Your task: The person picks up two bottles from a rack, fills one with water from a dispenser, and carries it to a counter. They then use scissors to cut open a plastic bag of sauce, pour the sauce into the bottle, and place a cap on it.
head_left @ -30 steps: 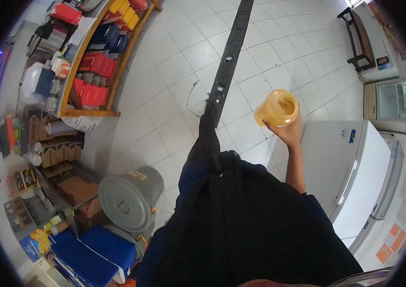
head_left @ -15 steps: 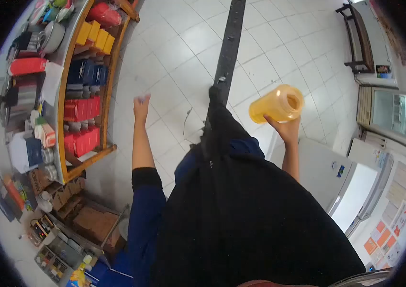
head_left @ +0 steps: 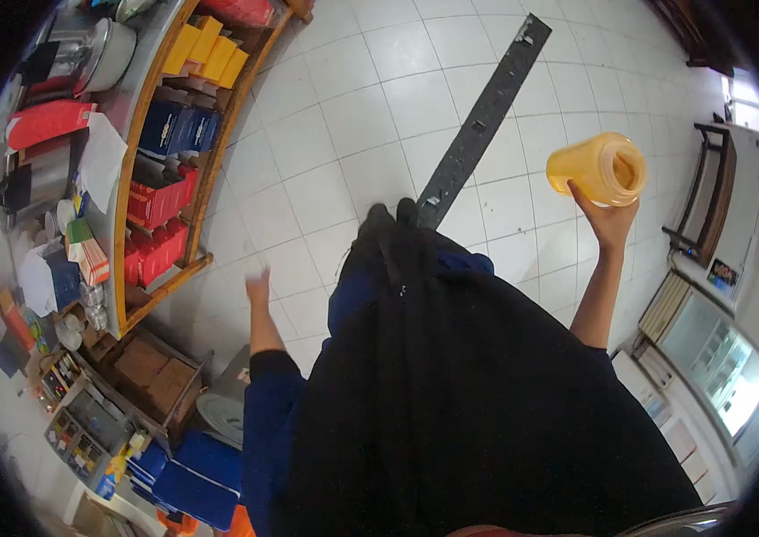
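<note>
A yellow, translucent wide-mouthed jar (head_left: 583, 170) is held out on the right side, tilted, with its round opening facing right. My right hand (head_left: 610, 217) is wrapped round its lower side, thumb against the wall. What the jar holds is hard to tell. On the left my left hand (head_left: 258, 285) hangs over the tiled floor, away from the shelf; its fingers are smeared by motion.
A wooden-edged shelf (head_left: 122, 210) with red, blue and yellow boxes stands at left, pots on top. A dark strip (head_left: 487, 121) crosses the floor. Blue chairs or stacked items (head_left: 196, 479) are lower left. A bench (head_left: 710, 192) and a glass-fronted cabinet (head_left: 710, 358) stand at right.
The view has turned and moved over the floor. My right hand and the jar are farther right and slightly higher. My left hand appears lower. The white fridge has left the view.
</note>
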Motion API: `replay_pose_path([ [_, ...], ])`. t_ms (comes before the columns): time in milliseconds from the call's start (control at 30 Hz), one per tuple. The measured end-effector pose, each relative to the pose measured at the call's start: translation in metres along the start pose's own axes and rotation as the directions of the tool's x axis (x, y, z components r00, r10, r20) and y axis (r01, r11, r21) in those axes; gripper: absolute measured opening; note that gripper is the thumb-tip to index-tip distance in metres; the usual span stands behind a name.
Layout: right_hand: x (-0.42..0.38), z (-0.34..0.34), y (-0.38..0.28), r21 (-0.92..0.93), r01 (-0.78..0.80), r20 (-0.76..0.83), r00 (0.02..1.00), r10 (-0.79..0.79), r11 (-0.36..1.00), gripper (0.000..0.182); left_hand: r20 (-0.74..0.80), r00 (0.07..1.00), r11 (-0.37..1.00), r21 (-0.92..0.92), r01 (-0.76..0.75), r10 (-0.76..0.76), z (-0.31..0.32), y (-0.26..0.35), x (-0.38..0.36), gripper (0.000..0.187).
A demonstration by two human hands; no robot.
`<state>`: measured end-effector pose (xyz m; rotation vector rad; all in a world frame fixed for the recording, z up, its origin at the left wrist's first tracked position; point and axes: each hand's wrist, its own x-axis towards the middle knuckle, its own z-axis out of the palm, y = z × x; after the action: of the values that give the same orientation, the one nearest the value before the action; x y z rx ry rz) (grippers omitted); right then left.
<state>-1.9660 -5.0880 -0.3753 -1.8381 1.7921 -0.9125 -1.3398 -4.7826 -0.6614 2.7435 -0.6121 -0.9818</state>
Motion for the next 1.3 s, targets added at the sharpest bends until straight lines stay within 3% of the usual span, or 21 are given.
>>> replay_pose_path([
  [33,0.022,0.008,-0.003,0.031,0.027,0.023,0.999,-0.028,0.999,0.076,-0.095,0.994,0.971,-0.224,-0.078,0.058,0.006,-0.060,-0.016,0.068],
  [67,0.043,0.019,-0.006,0.062,0.051,0.043,0.998,-0.054,0.997,0.075,0.013,0.832,0.829,-0.079,0.554,-0.555,0.004,-0.109,-0.022,0.081],
  [100,0.062,0.029,-0.011,0.095,0.074,0.059,0.995,-0.080,0.993,0.074,0.201,0.880,0.884,0.291,0.367,-0.431,0.001,-0.138,-0.061,0.075],
  [133,0.080,0.039,-0.014,0.117,0.071,0.079,0.994,-0.081,0.991,0.073,0.378,0.881,0.838,0.544,0.038,-0.285,-0.005,-0.156,-0.102,0.069],
  [167,0.100,0.050,-0.016,0.139,0.071,0.096,0.992,-0.085,0.988,0.072,0.425,0.845,0.830,0.556,0.040,-0.325,-0.004,-0.156,-0.130,0.069],
  [300,0.183,0.104,-0.040,0.289,0.030,0.174,0.981,-0.083,0.957,0.069,0.373,0.676,0.751,0.099,0.653,-0.636,0.015,-0.090,-0.138,0.067],
  [367,0.220,0.128,-0.041,0.254,0.028,0.188,0.979,-0.078,0.967,0.073,0.359,0.610,0.586,-0.188,0.788,-0.706,0.029,-0.042,-0.093,0.066],
  [433,0.262,0.147,-0.054,0.272,0.033,0.177,0.981,-0.084,0.962,0.075,0.339,0.585,0.414,-0.458,0.787,-0.737,0.045,0.020,-0.022,0.065],
  [500,0.307,0.163,-0.067,0.311,0.044,0.167,0.981,-0.100,0.949,0.077,0.277,0.655,0.373,-0.640,0.671,-0.703,0.056,0.106,0.079,0.064],
  [533,0.329,0.168,-0.070,0.340,0.041,0.163,0.981,-0.102,0.939,0.078,0.268,0.699,0.435,-0.622,0.651,-0.663,0.035,0.192,0.120,0.061],
  [633,0.404,0.177,-0.076,0.312,0.091,0.111,0.985,-0.131,0.946,0.079,0.068,0.987,0.898,-0.409,0.160,-0.145,0.053,0.362,0.295,0.061],
  [700,0.454,0.187,-0.073,0.328,0.085,0.050,0.993,-0.107,0.941,0.077,0.011,0.993,0.946,-0.305,-0.106,0.115,0.046,0.545,0.345,0.052],
  [733,0.481,0.192,-0.062,0.208,0.193,-0.024,0.981,-0.192,0.959,0.074,0.145,0.950,0.930,-0.288,-0.228,0.278,0.042,0.631,0.369,0.049],
  [833,0.559,0.208,-0.037,0.286,0.078,-0.029,0.997,-0.072,0.955,0.072,0.099,0.823,0.787,-0.378,-0.488,0.559,0.049,0.876,0.383,0.042],
  [967,0.682,0.203,-0.022,0.274,0.131,-0.091,0.990,-0.110,0.953,0.072,0.160,0.645,0.584,-0.622,-0.522,0.747,0.063,1.078,0.336,0.033],
  [1000,0.716,0.203,-0.017,0.252,0.152,-0.094,0.987,-0.133,0.956,0.073,0.230,0.524,0.538,-0.622,-0.569,0.820,0.060,1.116,0.329,0.036],
  [1033,0.754,0.206,-0.013,0.233,0.174,-0.100,0.983,-0.154,0.957,0.074,0.345,0.557,0.614,-0.671,-0.417,0.755,0.049,1.156,0.299,0.035],
  [1067,0.790,0.211,-0.009,0.251,0.188,-0.079,0.982,-0.174,0.949,0.073,0.410,0.500,0.608,-0.718,-0.338,0.763,0.042,1.184,0.288,0.035],
  [1100,0.826,0.214,-0.002,0.263,0.199,-0.051,0.980,-0.192,0.944,0.072,0.443,0.525,0.663,-0.651,-0.369,0.727,0.034,1.211,0.281,0.036],
  [1200,0.926,0.224,0.011,0.275,0.221,0.020,0.972,-0.236,0.936,0.071,0.486,0.544,0.697,-0.655,-0.292,0.684,0.029,1.269,0.309,0.038],
  [1300,1.030,0.243,0.033,0.298,0.267,0.039,0.956,-0.292,0.916,0.070,0.460,0.657,0.667,-0.739,-0.090,0.598,0.030,1.327,0.344,0.037],
])
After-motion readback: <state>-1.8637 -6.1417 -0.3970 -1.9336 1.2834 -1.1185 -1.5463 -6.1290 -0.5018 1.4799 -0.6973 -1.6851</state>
